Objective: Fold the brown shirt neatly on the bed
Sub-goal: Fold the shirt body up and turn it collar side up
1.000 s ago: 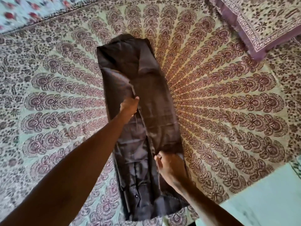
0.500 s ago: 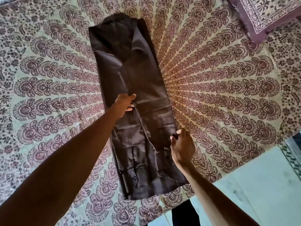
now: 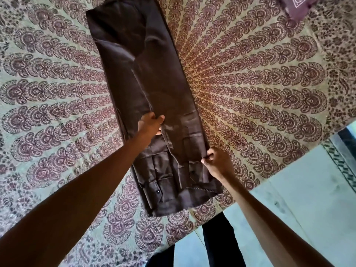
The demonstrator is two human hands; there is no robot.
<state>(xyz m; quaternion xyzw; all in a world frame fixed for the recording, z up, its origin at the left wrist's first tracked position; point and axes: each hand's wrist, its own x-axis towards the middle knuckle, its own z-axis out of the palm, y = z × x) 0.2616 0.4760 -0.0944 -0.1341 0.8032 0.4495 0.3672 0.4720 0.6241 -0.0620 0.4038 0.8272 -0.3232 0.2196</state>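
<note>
The brown shirt [image 3: 146, 78] lies flat on the bed as a long narrow strip, both sides folded inward, running from the top of the view to the near edge. My left hand [image 3: 151, 124] rests on the middle seam with fingers curled into the cloth where the two folded sides meet. My right hand [image 3: 216, 160] pinches the shirt's right edge near its lower end. A cuff with a small button [image 3: 158, 191] shows at the bottom left of the strip.
The patterned bedspread [image 3: 260, 89] covers the bed all around the shirt. A purple-edged pillow [image 3: 296, 8] sits at the top right. The bed's near edge runs diagonally at lower right, with pale floor [image 3: 300, 199] beyond and my dark trouser legs [image 3: 217, 239] below.
My right hand has slid outward from the shirt's middle to its right edge. My left hand stays on the centre seam. The view has tilted down, so the shirt sits higher in frame.
</note>
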